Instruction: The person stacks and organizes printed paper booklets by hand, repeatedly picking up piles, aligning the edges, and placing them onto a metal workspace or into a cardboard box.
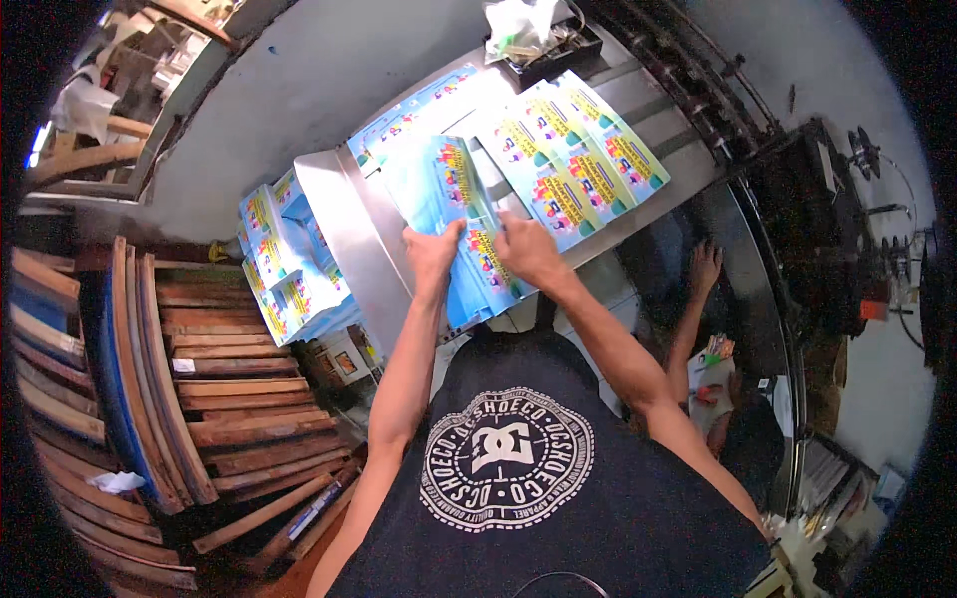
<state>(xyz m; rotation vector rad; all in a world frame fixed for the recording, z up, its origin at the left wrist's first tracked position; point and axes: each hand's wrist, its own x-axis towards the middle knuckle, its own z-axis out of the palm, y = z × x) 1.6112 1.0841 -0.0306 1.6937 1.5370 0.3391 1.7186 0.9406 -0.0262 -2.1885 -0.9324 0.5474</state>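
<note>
Over the metal table (636, 97), left fingers (457, 230) pinch blue printed sheets (427, 189), right fingers (509, 236) curl at their edge, grip unclear.

- Sheet (424, 189): light blue, yellow-red print
- Stack (583, 159): yellow-green-blue, repeating grid print
- Shirt (638, 478): black, white round emblem
- Planks (249, 431): brown
- Bench (635, 97): grey, darker bands
- Wall (269, 110): pale grey
</note>
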